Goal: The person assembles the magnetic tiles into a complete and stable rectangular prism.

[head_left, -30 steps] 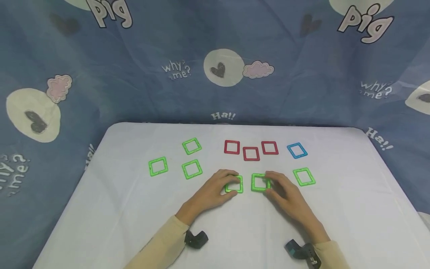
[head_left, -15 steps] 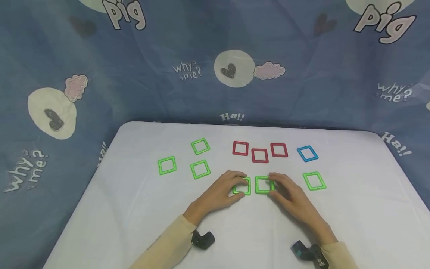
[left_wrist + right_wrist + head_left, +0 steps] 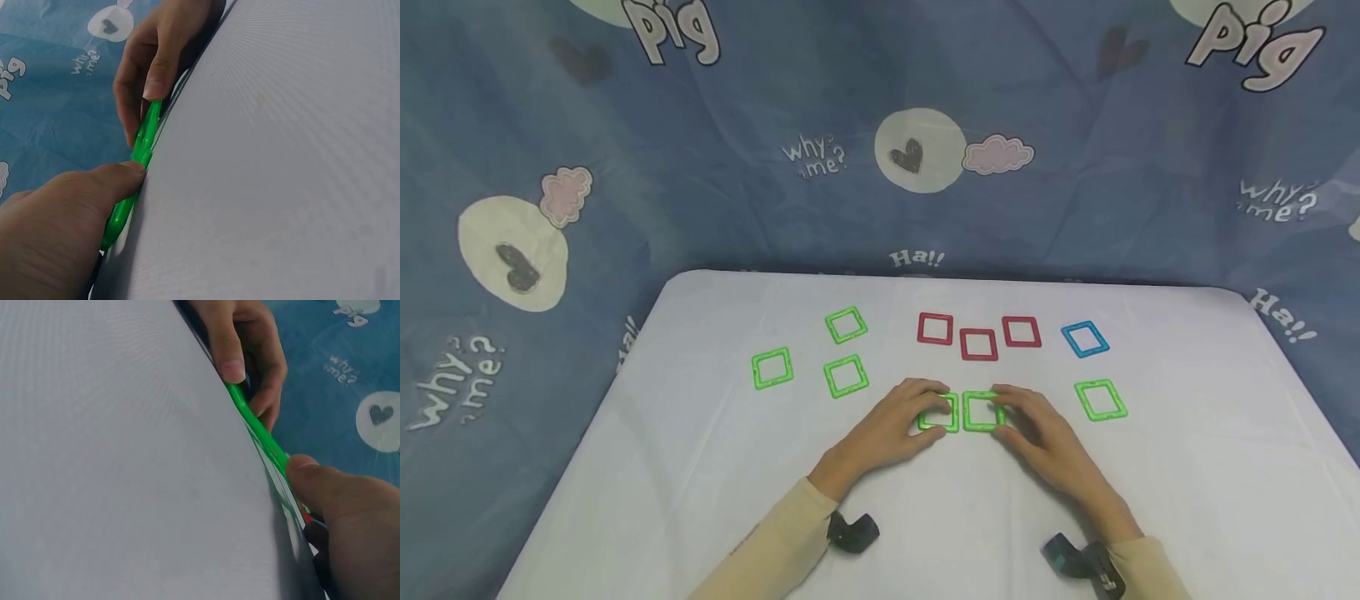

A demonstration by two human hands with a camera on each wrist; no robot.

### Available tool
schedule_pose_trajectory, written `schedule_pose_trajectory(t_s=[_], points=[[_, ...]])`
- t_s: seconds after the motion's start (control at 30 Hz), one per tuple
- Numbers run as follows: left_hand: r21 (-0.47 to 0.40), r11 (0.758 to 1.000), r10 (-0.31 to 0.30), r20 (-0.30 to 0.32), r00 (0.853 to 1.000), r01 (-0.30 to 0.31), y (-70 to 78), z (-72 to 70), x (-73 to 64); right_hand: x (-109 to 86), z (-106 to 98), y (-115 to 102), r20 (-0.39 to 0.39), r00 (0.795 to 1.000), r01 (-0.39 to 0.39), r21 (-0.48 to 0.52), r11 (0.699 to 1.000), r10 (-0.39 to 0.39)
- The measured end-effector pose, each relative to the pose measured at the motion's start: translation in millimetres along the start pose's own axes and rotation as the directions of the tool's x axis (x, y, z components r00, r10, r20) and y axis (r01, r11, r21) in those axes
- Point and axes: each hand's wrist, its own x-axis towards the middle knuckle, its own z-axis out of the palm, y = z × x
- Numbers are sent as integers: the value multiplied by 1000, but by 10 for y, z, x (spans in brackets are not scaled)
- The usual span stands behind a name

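Near the middle of the table, my left hand (image 3: 887, 427) pinches a green hollow square magnetic tile (image 3: 956, 414) between thumb and fingers. My right hand (image 3: 1051, 432) grips a second green hollow square tile (image 3: 967, 412) by its right side. The two tiles lie side by side with a thin gap between their facing edges. In the left wrist view, the thumb of my left hand (image 3: 69, 212) presses on the near edge of its green tile (image 3: 115, 226). From the right wrist, my right hand (image 3: 356, 512) shows its thumb at the tile's edge.
On the white table (image 3: 925, 525) lie other hollow squares: three red ones, such as the middle red square (image 3: 979, 357), a blue square (image 3: 1102, 348) behind right, a green square (image 3: 1101, 417) at right, and three green squares to the left, including the leftmost green square (image 3: 772, 385). A patterned blue cloth (image 3: 737, 200) hangs behind.
My right hand has brought its green tile leftward, and the gap between the two held tiles has narrowed. The left hand keeps its grip. The head view has shifted slightly.
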Motion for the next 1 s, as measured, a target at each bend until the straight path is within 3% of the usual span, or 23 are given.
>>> schedule_pose_trajectory(t_s=[0.43,1.0], points=[[-2,1000,-18,9,1000,18,-9,7,9,17,14,-15,-13,1000,-2,-37,999,2],[4,1000,-11,6,1000,11,-6,12,23,15,36,22,-13,998,52,-79,996,-53]])
